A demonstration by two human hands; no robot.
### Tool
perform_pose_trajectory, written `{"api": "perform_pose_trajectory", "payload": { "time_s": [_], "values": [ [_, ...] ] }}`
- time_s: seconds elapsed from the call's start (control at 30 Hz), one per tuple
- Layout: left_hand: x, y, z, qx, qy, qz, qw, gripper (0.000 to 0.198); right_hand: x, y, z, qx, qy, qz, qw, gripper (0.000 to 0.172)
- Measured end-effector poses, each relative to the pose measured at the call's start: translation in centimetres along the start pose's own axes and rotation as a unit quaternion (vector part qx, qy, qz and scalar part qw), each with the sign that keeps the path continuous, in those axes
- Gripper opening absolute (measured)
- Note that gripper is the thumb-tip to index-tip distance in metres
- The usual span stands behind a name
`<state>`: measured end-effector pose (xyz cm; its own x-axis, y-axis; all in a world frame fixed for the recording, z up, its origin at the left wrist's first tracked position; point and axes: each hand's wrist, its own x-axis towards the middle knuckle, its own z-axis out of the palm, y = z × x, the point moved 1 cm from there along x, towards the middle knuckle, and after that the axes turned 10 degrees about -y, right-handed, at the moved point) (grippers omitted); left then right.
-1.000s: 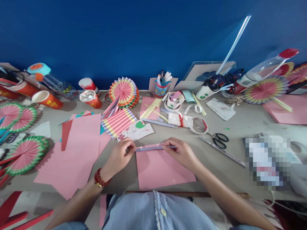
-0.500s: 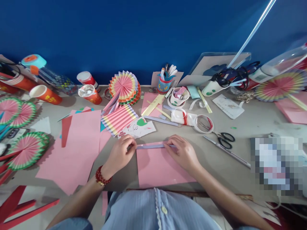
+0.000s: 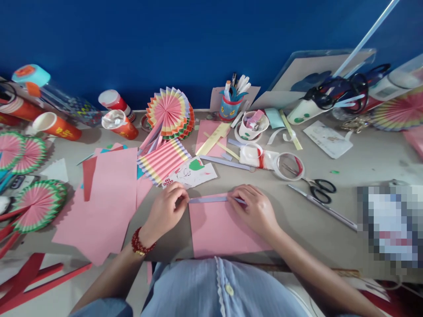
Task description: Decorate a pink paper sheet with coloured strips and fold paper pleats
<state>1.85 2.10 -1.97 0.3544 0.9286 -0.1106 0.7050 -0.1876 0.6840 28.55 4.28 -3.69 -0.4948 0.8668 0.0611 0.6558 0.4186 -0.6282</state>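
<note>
Left hand [image 3: 165,211]: our fingers curl in and pinch the left end of the paper strip [image 3: 208,199].
Right hand [image 3: 256,209]: our fingertips grip the right end of the same strip and push it down.
Strip place: it lies flat along the far edge of the pink sheet [image 3: 221,231], right in front of us on the table [image 3: 363,154].
What changed: almost nothing. Both hands sit at the same ends as a moment ago, and the strip has not slid.
What that means: the strip stays lined up with the sheet's edge.
Shapes and feel: the strip is long, thin and pale blue-grey. The sheet is smooth, flat and square-cornered.
Nearby: zigzag pleated paper [image 3: 163,160] lies just past our left hand. A round tape roll [image 3: 291,166] and scissors [image 3: 319,189] lie apart on the right.
</note>
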Motion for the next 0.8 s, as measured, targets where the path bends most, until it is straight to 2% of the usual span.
{"api": "perform_pose_trajectory", "payload": {
  "time_s": [0.43, 0.8],
  "values": [
    [0.05, 0.0, 0.09, 0.019, -0.011, -0.009, 1.0, 0.014, 0.45, 0.03, -0.01, -0.005, 0.0, 0.021, 1.0, 0.019],
    [0.0, -0.07, 0.59, 0.063, -0.004, -0.007, 0.998, 0.012, 0.38, 0.26, 0.24, -0.009, 0.022, 0.008, 1.0, 0.017]
  ]
}}
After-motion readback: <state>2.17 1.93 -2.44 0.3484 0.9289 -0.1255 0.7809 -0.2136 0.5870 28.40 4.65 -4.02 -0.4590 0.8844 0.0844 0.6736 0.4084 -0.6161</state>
